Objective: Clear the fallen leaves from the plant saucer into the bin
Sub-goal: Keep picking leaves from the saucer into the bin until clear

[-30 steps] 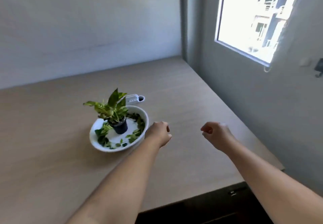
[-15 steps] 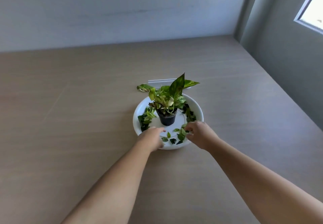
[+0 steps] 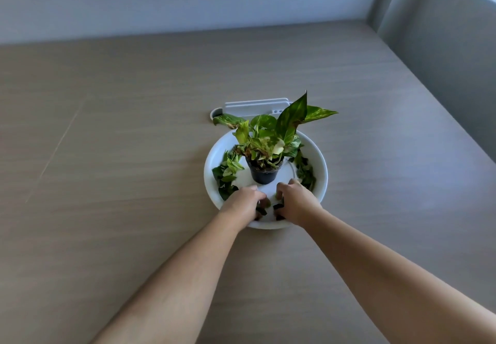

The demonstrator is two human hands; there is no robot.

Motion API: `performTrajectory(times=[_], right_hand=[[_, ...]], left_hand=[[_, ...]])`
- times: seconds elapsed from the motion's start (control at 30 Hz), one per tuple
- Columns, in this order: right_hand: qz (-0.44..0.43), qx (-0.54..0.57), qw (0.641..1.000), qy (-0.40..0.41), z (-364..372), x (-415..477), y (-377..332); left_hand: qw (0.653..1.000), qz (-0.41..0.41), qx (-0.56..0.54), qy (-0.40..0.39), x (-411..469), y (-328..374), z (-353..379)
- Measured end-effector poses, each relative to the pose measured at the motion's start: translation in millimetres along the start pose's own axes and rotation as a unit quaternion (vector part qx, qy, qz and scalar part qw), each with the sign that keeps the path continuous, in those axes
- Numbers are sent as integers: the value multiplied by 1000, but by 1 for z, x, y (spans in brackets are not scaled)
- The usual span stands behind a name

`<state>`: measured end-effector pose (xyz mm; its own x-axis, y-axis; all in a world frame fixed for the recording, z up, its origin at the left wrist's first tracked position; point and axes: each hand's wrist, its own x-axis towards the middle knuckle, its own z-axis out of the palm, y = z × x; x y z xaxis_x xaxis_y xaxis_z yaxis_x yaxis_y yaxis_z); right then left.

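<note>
A white round saucer (image 3: pixel 320 167) sits mid-table with a small black pot (image 3: pixel 264 174) holding a green plant (image 3: pixel 279 131) at its centre. Fallen leaves lie in the saucer, in a pile on the left (image 3: pixel 226 174) and another on the right (image 3: pixel 306 173). My left hand (image 3: pixel 243 202) and my right hand (image 3: pixel 296 201) rest side by side in the saucer's front part. Each has its fingers curled down over dark leaves (image 3: pixel 277 207). The hands hide the front rim and what lies under the palms.
A low white plastic object (image 3: pixel 255 107) lies on the wooden table (image 3: pixel 120 155) just behind the saucer, touching the plant's back leaves. Grey walls close the table at the back and right. A window corner shows at the top right.
Both hands have moved from beside the saucer into its front part and drawn closer together, with their fingers closing over the leaves. My view has swung from the window to the saucer.
</note>
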<state>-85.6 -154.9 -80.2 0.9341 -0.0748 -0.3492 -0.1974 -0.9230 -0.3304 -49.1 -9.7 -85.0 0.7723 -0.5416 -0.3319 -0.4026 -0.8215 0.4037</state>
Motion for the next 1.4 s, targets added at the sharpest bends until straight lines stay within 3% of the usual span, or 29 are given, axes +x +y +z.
performTrajectory(times=[0.13, 0.27, 0.37, 0.5, 0.8, 0.97, 1.1, 1.4], right_hand=[[-26, 17, 999, -16, -6, 5, 10], [-15, 32, 999, -15, -8, 8, 15], [-4, 56, 998, 8, -20, 8, 18], [-4, 73, 997, 24, -26, 10, 21], [-47, 11, 999, -12, 0, 25, 8], [-31, 2, 1000, -8, -6, 20, 9], [-22, -37, 995, -87, -14, 14, -1], [-17, -95, 992, -81, -3, 13, -12]], left_hand=[[999, -22, -36, -32, 2, -1, -3], [997, -25, -78, 12, -1, -4, 0], [997, 4, -67, 41, 3, -2, 0], [998, 27, -46, 16, 12, 2, 2], [997, -17, -61, 51, 8, -5, 2], [998, -33, -40, -19, -1, -7, -7], [997, -45, -24, -56, -1, -2, -12], [994, -63, 53, -66, 5, 6, -11]])
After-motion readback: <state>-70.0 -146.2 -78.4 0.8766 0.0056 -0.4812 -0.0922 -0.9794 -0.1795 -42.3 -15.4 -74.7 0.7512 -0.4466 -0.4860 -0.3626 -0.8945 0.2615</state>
